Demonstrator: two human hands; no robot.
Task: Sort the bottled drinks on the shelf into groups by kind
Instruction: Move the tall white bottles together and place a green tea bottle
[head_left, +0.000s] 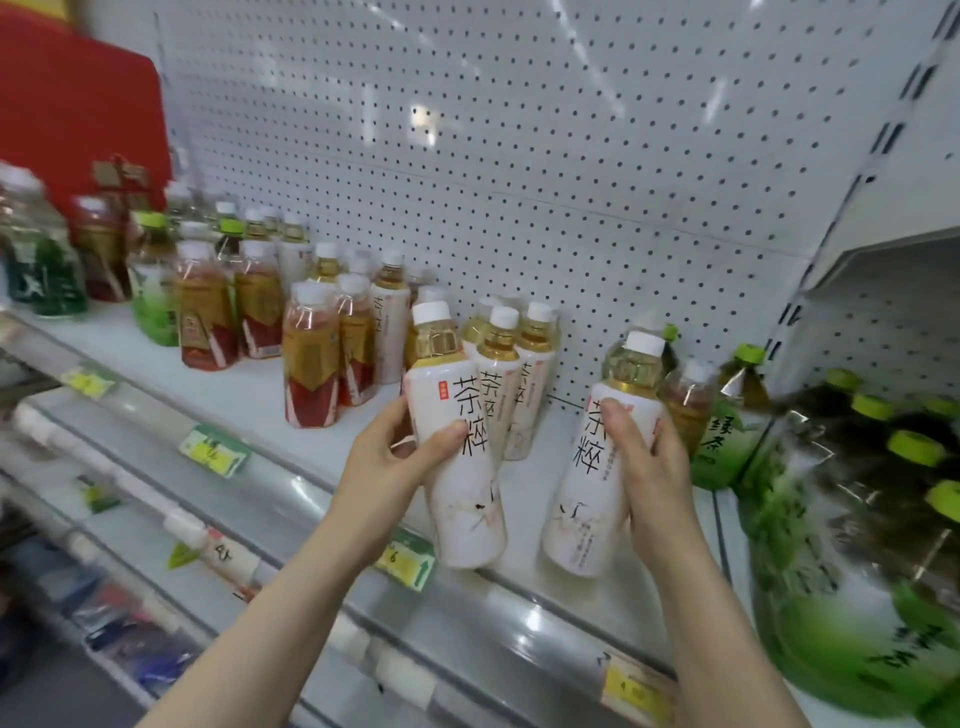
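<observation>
Two hands work at the shelf's (249, 395) near edge, the left hand (387, 462) curled round the left white-sleeved tea bottle's (467, 499) middle, the right hand (649, 467) round the right white-sleeved tea bottle's (587, 499) (full, so likely heavyish, rigid, slick-sleeved; mid-body grips suit).

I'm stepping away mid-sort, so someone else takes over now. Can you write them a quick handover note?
Left hand grips one white-label tea bottle; right hand grips a second white-label bottle, both tilted at the front of the shelf.
A white-label group stands just behind; red-label bottles cluster to the left, green-label bottles to the right.
Done: rough groups exist. Left: stand both held bottles with the white-label group; far-left bottles look mixed.
</observation>
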